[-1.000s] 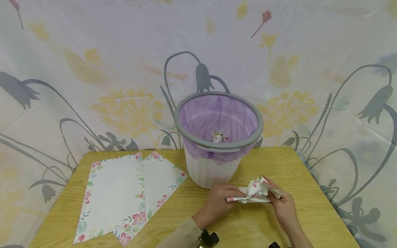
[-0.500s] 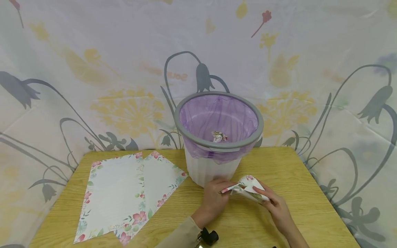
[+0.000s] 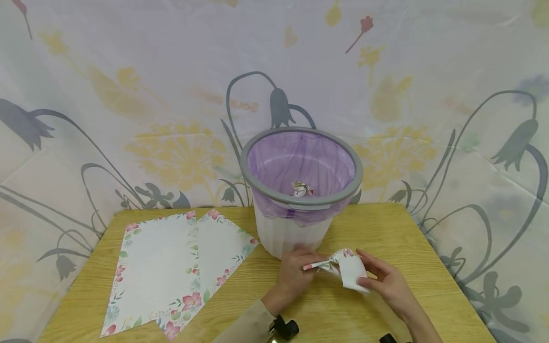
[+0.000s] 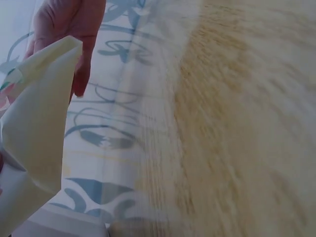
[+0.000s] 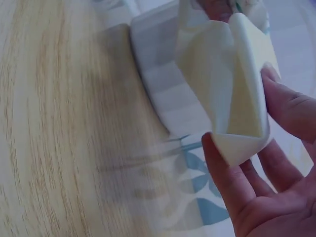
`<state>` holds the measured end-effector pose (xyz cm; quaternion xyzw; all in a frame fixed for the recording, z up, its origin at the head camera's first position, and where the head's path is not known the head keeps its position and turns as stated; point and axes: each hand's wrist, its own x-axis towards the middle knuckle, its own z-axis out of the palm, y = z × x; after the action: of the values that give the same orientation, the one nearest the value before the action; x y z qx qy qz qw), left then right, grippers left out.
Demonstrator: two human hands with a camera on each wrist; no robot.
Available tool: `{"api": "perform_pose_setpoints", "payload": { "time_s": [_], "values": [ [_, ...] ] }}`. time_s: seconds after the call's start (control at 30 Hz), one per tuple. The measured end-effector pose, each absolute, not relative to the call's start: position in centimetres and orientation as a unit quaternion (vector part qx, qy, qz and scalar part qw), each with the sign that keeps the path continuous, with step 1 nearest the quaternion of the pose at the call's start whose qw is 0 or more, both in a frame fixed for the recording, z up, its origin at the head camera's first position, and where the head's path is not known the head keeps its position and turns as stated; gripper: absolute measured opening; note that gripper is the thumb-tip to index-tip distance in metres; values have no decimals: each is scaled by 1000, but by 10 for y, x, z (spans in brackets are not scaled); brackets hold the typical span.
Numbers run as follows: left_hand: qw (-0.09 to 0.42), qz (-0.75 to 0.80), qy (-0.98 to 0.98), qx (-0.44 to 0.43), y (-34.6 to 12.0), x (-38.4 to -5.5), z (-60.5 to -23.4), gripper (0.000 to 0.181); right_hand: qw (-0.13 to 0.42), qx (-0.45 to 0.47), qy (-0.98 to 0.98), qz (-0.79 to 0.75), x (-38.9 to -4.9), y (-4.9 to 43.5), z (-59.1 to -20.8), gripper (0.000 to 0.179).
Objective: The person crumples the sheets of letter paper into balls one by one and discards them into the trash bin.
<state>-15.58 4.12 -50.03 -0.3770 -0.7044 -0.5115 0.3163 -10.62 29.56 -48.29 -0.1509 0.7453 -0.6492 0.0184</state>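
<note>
A crumpled sheet of floral-bordered paper is stretched between my two hands above the table, in front of the bin. My left hand grips its narrow, bunched end, from which a rolled tip sticks out. At the wider right end, my right hand holds the paper between thumb and fingers. In the right wrist view the paper is folded into a hollow shape, with the right thumb on one side and fingers on the other. The left wrist view shows the paper's pale face beside the right hand.
A white bin with a grey rim and purple liner stands at the table's back. A crumpled paper ball lies inside. Two flat floral-bordered sheets overlap on the wooden table at left. A patterned cloth hangs behind.
The right hand has shifted its hold along the paper and moved slightly outward, and the paper's right end has turned and opened out. The left hand has moved slightly left, still gripping the bunched end.
</note>
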Motion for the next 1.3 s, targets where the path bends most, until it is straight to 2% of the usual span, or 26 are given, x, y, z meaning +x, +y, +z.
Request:
{"api": "perform_pose_setpoints", "payload": {
  "time_s": [0.13,0.2,0.33,0.43,0.63,0.73,0.8,0.93,1.0,1.1,1.2,1.3],
  "values": [
    [319,-486,-709,-400,41,-155,-500,34,15,-166,778,-606,-109,289,-485,66],
    [324,-466,-716,-407,40,-155,-499,34,3,-163,794,-585,-109,285,-487,60],
    [324,-444,-727,-411,40,-154,-498,33,-31,-137,814,-563,-109,278,-490,35],
    [321,-439,-734,-407,39,-154,-498,32,-37,-116,819,-561,-109,272,-490,20],
    [307,-409,-750,-420,39,-154,-496,31,-31,-67,805,-589,-108,267,-487,8],
    [298,-384,-757,-437,39,-154,-495,31,-54,-57,802,-592,-108,267,-488,7],
    [289,-373,-759,-448,39,-154,-495,38,-78,-56,801,-591,-109,268,-488,9],
    [261,-372,-756,-471,39,-155,-497,60,-118,-43,805,-580,-113,270,-491,7],
    [231,-388,-753,-478,39,-155,-498,65,-126,-30,806,-578,-114,270,-492,7],
    [178,-436,-740,-480,37,-153,-499,58,-132,-14,797,-589,-115,270,-493,7],
    [139,-489,-721,-470,37,-153,-500,58,-146,-13,785,-603,-116,268,-493,7],
    [125,-520,-707,-463,38,-152,-499,40,-166,-24,775,-610,-117,265,-493,9]
  ]
}}
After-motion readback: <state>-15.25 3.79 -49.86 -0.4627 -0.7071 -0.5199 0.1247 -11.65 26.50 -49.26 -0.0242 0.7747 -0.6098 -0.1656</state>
